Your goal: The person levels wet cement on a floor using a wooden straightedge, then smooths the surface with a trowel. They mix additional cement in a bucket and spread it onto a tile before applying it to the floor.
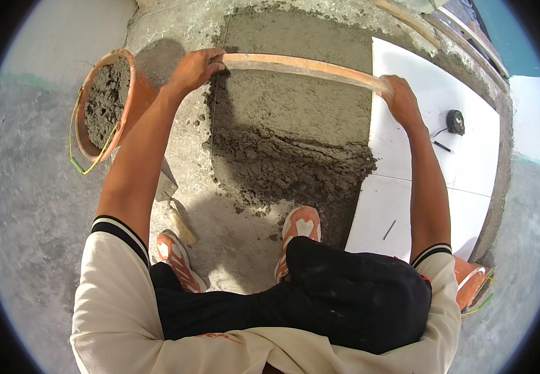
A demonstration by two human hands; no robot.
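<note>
A long wooden screed board spans a bed of wet mortar, gripped at both ends. My left hand is closed around its left end, beside the mortar's left edge. Around the right end my right hand is closed, over the white floor tiles. Beyond and just below the board the mortar looks fairly smooth; nearer my feet lies a rough, lumpy heap of mortar. A thin string line runs along the left side of the bed.
An orange bucket of mortar stands at the left, with a trowel near my left shoe. On the tiles lie a tape measure, a black marker and a thin dark stick. Another orange bucket sits at lower right.
</note>
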